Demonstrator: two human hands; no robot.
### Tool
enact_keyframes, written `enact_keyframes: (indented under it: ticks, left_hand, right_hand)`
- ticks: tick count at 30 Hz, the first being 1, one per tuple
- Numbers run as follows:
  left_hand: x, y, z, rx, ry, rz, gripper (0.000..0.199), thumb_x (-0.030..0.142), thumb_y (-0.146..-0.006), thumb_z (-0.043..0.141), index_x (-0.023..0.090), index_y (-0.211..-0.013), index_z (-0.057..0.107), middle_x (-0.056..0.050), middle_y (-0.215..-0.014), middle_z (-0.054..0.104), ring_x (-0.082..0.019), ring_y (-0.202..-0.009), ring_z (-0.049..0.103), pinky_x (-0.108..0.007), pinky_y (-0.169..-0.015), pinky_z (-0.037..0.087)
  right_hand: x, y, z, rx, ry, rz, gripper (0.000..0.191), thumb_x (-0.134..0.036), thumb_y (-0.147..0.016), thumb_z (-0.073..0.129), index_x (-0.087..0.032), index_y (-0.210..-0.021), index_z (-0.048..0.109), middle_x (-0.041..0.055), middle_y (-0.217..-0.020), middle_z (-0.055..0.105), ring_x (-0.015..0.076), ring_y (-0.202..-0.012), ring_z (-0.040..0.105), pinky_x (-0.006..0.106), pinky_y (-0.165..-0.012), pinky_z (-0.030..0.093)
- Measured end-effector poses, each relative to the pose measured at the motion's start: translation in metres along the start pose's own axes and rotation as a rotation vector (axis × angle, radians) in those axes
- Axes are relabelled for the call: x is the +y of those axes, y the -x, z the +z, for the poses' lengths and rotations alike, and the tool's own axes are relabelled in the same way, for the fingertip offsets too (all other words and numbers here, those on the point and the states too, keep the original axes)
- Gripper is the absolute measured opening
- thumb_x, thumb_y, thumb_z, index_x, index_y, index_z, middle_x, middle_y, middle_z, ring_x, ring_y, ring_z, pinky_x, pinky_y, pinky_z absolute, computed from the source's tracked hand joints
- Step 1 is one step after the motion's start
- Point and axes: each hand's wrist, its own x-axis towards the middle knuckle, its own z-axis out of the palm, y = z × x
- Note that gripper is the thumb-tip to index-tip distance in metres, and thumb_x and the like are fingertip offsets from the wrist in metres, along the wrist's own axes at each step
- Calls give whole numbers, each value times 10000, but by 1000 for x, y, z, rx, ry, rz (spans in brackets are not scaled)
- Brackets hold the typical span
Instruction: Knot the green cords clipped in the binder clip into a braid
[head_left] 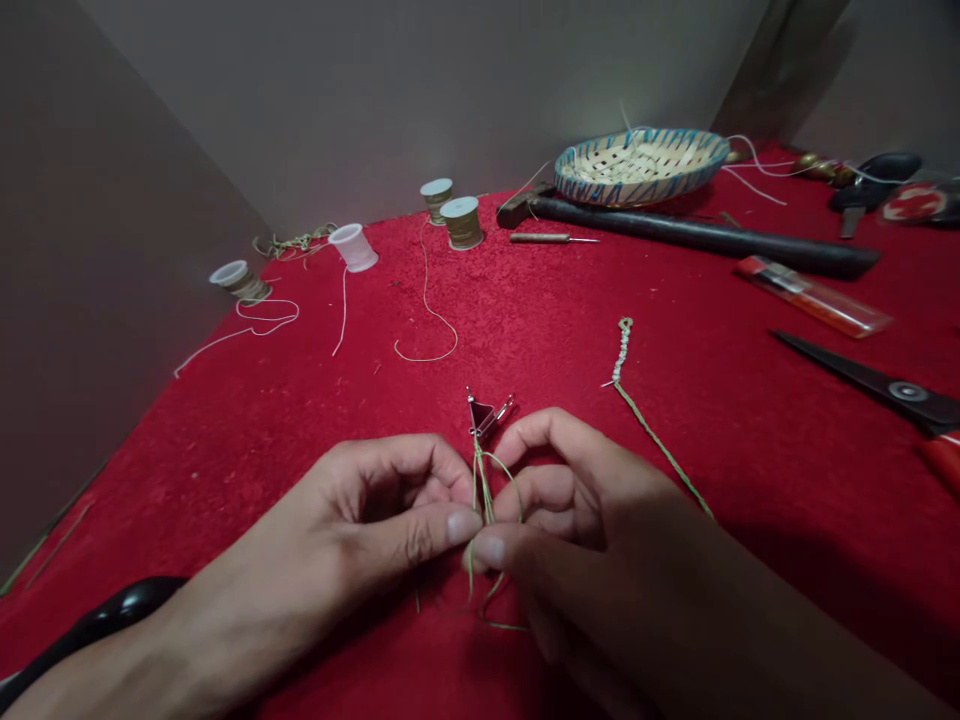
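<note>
While left hand [349, 530] and right hand [592, 510] pinch thin green cords [484, 485] — one looped — dark triangular piece [481, 416] at far end.

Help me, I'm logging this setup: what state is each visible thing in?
Green cords, one bowed outward
Left hand, pinching cords
Right hand, pinching cords
Dark triangular piece, cords attached
Knotted strip, lying flat
White spool, thread trailing
Leftmost spool, thread trailing
Rear spools, upright
Scissors, blades closed
Awl, lying flat
Hammer, lying down
Basket, open side up
</note>
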Motion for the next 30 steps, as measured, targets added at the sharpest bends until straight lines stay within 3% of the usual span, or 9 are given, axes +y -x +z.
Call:
enact_keyframes:
  ticks: [2,6,9,12,15,19,21,25,30]
  left_hand:
    - [4,2,0,5,-32,9,312,486,-844,866,216,-788,722,34,-728,645,-131,-692,492,-199,-621,387]
    - [5,5,-1,-20,-53,14,305,506,-882,826,231,-798,722,43,-762,676,-134,-721,494,-187,-632,388]
    - [1,4,-2,-56,-76,53,282,491,-946,752,243,-823,701,47,-759,645,-139,-686,434,-212,-608,349]
    - [1,3,-2,-59,-134,46,294,501,-943,723,238,-819,681,50,-708,565,-145,-650,361,-252,-579,279]
    - [7,3,1,-34,-205,-27,299,504,-901,735,226,-810,677,32,-732,597,-149,-657,423,-279,-585,262]
    - [6,3,3,25,-238,-23,276,487,-890,737,228,-805,693,13,-763,662,-159,-687,482,-277,-588,287]
    - [0,2,3,37,-200,45,264,481,-904,725,236,-807,702,23,-718,638,-146,-641,434,-266,-563,281]
    - [-13,1,2,61,-157,136,254,455,-929,720,242,-791,723,24,-679,642,-137,-598,396,-245,-535,287]
    - [-14,1,5,97,-120,188,203,405,-899,765,244,-776,757,10,-646,674,-136,-566,445,-226,-505,324]
  right_hand:
    - [-5,7,-2,6,77,9,188,-70,-958,511,-255,-986,490,-106,-547,517,52,-414,370,120,-372,296]
    - [-2,15,-5,-61,7,-200,166,-103,-1013,448,-264,-973,445,-102,-567,510,77,-493,398,149,-476,371]
    - [2,18,-7,-26,-85,-163,101,-177,-1063,456,-275,-1069,478,-98,-590,567,87,-515,431,157,-522,417]
    - [5,15,-10,-33,-50,-95,236,-153,-980,565,-293,-1166,519,-86,-581,633,117,-475,502,193,-517,467]
    - [16,5,-13,-73,-19,-154,266,-178,-922,610,-281,-1153,525,-87,-529,633,119,-395,502,233,-559,520]
    - [34,-7,-18,-151,-24,-266,189,-398,-943,610,-272,-1074,561,-49,-555,658,114,-390,487,202,-428,437]
    - [35,-6,-20,-177,0,-238,199,-440,-947,612,-266,-1034,574,-31,-579,664,119,-409,500,184,-367,370]
    - [13,7,-12,-84,56,-12,9,-277,-1019,549,-269,-1022,552,-55,-597,641,92,-500,516,127,-444,395]
    - [-10,9,4,24,87,93,200,-88,-987,490,-245,-874,539,-71,-495,599,63,-397,438,107,-390,314]
